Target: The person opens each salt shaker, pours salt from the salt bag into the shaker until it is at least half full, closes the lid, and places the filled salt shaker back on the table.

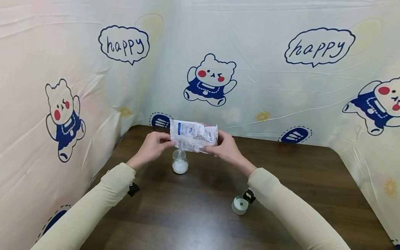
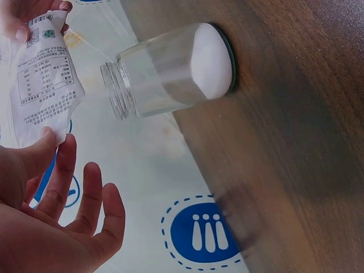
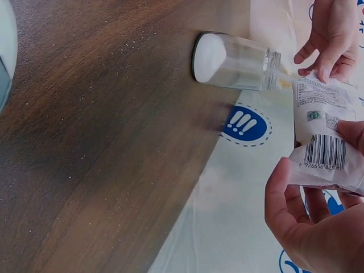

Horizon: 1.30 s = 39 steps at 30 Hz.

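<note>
Both hands hold a white printed bag [image 1: 193,135] sideways above a glass jar [image 1: 180,156]. My left hand [image 1: 151,148] pinches the bag's left corner between thumb and index finger, the other fingers spread apart. At the opposite end, my right hand [image 1: 228,147] grips the bag with the thumb on its near face, by the barcode [image 3: 325,152]. A thin pale stream [image 3: 289,77] runs from the bag's corner into the jar's mouth. White granular stuff [image 2: 213,61] fills the bottom of the upright jar, which has a threaded neck [image 2: 118,91].
A round white lid-like piece [image 1: 240,206] lies on the brown wooden table [image 1: 187,223], near the right wrist. Small white grains are scattered over the wood in the right wrist view. A printed cloth [image 1: 257,86] hangs behind the table and at its sides.
</note>
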Tool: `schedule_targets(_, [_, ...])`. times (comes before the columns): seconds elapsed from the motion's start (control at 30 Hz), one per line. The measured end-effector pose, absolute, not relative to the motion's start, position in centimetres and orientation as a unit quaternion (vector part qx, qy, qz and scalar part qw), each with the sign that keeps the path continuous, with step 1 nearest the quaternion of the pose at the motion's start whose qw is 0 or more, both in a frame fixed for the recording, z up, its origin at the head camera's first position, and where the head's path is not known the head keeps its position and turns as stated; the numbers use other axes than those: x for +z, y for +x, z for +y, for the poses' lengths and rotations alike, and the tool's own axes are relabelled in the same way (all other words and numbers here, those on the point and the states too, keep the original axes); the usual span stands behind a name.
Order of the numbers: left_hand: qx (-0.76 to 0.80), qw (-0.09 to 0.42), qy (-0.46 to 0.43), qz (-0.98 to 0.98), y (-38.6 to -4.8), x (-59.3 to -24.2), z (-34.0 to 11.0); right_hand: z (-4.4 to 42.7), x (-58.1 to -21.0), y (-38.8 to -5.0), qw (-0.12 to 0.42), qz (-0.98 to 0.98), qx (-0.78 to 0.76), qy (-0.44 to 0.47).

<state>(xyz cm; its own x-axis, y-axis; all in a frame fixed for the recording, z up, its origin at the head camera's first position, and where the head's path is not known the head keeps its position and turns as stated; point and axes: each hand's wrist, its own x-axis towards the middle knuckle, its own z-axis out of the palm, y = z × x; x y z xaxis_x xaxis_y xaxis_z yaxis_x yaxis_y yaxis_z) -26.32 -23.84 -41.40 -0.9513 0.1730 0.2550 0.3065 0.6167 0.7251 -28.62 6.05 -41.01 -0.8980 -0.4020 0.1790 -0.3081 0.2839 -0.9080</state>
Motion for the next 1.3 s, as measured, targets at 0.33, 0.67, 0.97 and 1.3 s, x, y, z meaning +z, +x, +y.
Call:
schedule_targets(0.33, [-0.416,0.082,-0.133,-0.896,-26.38,-41.43,-23.99,6.07,-40.86,-28.61,0.044,0.799,-0.555,-0.227])
schedule_targets(0.67, [-0.421,0.08,-0.132,-0.894,-26.35,-41.56,-24.07,6.04,-40.86,-28.66,0.044,0.805,-0.547,-0.226])
schedule_targets(0.97, [-0.421,0.078,-0.13,-0.894,-26.24,-41.46,-24.1,6.0,-40.77,-28.69,0.042,0.804,-0.547,-0.231])
schedule_targets(1.3, [-0.425,0.075,-0.13,-0.893,-26.17,-41.51,-24.1,5.91,-40.64,-28.58,0.047,0.804,-0.55,-0.222])
